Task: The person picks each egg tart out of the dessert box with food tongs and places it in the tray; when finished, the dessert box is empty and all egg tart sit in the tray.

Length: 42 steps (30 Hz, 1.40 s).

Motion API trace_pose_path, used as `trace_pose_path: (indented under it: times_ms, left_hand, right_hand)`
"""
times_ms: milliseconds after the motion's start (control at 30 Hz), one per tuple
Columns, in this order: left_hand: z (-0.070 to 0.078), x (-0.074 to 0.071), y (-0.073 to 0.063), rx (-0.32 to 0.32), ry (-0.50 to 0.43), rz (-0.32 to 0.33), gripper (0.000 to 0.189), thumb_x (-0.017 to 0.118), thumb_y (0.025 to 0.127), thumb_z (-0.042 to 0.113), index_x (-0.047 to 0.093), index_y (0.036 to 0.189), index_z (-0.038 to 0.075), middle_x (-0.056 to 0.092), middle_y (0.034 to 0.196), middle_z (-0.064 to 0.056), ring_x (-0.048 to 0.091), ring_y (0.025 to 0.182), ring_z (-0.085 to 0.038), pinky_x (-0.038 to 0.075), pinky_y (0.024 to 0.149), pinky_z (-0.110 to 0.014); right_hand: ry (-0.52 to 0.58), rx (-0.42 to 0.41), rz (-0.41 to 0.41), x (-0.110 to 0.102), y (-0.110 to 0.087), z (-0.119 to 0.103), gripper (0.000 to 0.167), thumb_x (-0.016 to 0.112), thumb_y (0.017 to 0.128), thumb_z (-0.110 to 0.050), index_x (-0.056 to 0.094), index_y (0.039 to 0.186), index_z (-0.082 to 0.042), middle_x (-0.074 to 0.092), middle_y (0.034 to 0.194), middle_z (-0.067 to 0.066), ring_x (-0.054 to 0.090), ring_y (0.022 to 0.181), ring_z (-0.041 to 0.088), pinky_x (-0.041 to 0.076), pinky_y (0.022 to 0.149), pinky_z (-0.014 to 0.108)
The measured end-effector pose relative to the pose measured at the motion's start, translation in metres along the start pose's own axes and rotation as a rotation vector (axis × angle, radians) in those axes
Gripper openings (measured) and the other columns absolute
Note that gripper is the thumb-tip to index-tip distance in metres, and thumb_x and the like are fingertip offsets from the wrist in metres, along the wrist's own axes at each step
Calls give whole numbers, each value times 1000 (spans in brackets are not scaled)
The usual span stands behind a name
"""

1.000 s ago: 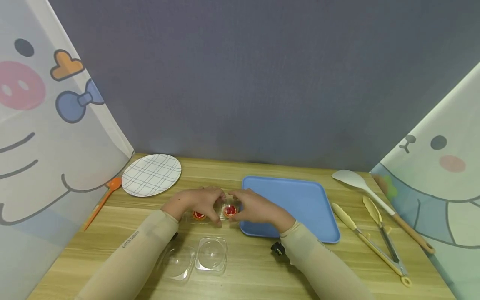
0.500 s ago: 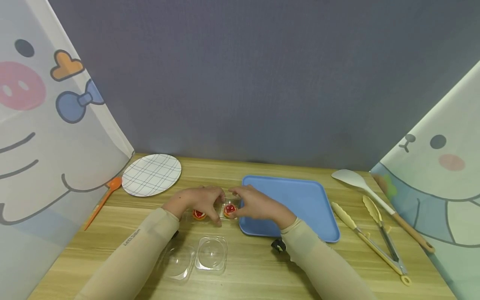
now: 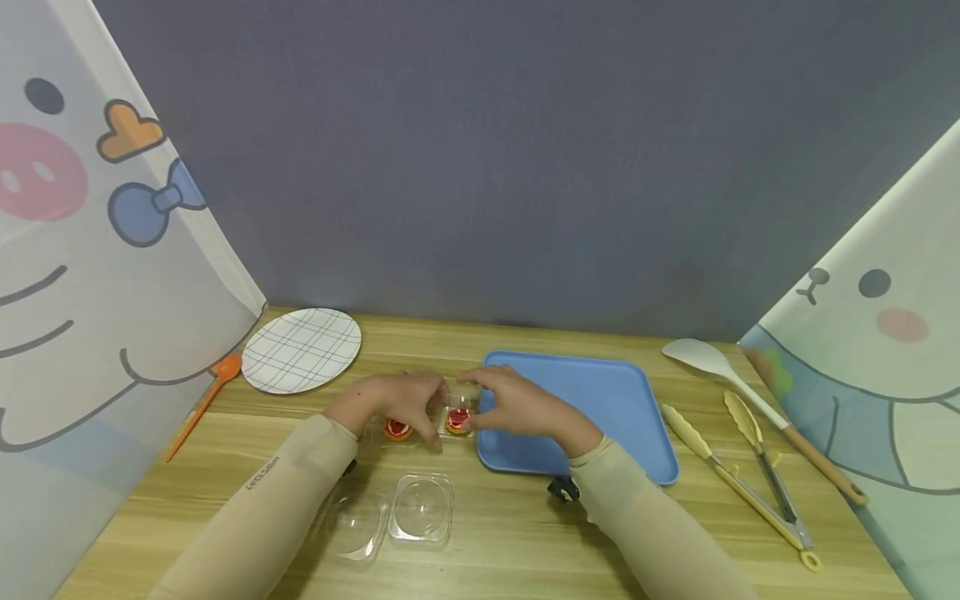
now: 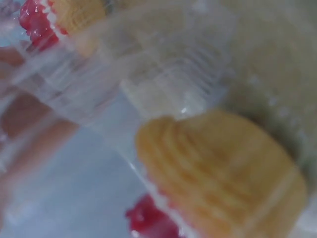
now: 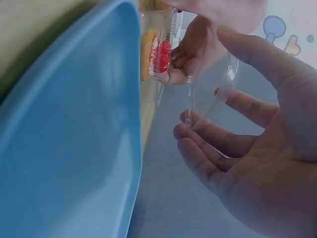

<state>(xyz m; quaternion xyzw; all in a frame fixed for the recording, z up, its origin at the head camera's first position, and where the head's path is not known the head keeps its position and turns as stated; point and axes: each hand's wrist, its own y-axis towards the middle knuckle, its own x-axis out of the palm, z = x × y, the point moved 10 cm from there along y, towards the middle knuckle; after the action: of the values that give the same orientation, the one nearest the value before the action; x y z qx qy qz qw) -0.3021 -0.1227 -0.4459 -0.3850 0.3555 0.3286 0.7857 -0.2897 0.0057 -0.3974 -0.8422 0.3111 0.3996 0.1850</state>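
Note:
Two tarts with red fruit topping, a left one and a right one, sit side by side in clear plastic containers near the middle of the table. My left hand reaches over the left tart, its thumb and fingers gripping the sides of the right tart's container. My right hand holds a clear plastic lid by its edges, thumb on one side and fingertips on the other, apart from the container. The left wrist view is blurred, with the left tart large in front.
A blue tray lies under the right forearm's side. Two clear plastic lids, one beside another, lie in front. A checked plate and orange spoon are left; tongs and a white ladle are right.
My right hand has shifted slightly right and up, away from the right tart. My left hand has stayed nearly still.

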Motion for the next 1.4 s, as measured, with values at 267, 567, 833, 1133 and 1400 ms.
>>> trace_pose_path:
  times_ms: [267, 567, 833, 1133, 1400]
  left_hand:
    - [-6, -3, -3, -45, 3, 8, 75, 96, 69, 52, 64, 127, 17, 64, 114, 3, 60, 103, -16, 55, 93, -42]
    - [-1, -9, -9, -34, 23, 19, 79, 98, 67, 51, 64, 127, 13, 66, 115, 1, 61, 103, -18, 56, 94, -45]
    - [1, -18, -15, -24, 54, 48, 55, 90, 83, 36, 65, 129, 17, 66, 126, 1, 59, 119, -22, 52, 107, -52]
    - [-2, -17, -22, -10, 35, 56, 68, 93, 77, 38, 63, 133, 15, 65, 129, 0, 58, 121, -19, 53, 106, -45]
    - [-9, -28, -38, -6, 16, 82, 78, 88, 84, 53, 57, 143, 12, 63, 140, -8, 57, 135, -29, 50, 115, -51]
  right_hand:
    - [28, -23, 23, -8, -7, -12, 70, 77, 98, -43, 52, 158, -16, 60, 154, 12, 60, 135, 35, 54, 108, 55]
    - [144, -107, -13, -3, -17, -39, 68, 76, 99, -42, 51, 156, -14, 62, 148, 8, 65, 129, 30, 56, 110, 54]
    - [166, -193, -155, 23, -18, -78, 62, 71, 102, -46, 52, 156, -21, 65, 147, 2, 69, 120, 15, 59, 103, 30]
    - [449, -270, -560, 95, -18, -122, 51, 62, 109, -28, 49, 158, -26, 66, 144, 5, 72, 108, 0, 63, 93, 25]
    - [674, -199, -738, 126, -12, -131, 46, 41, 116, -22, 42, 163, -20, 62, 151, 13, 79, 106, 25, 67, 92, 42]
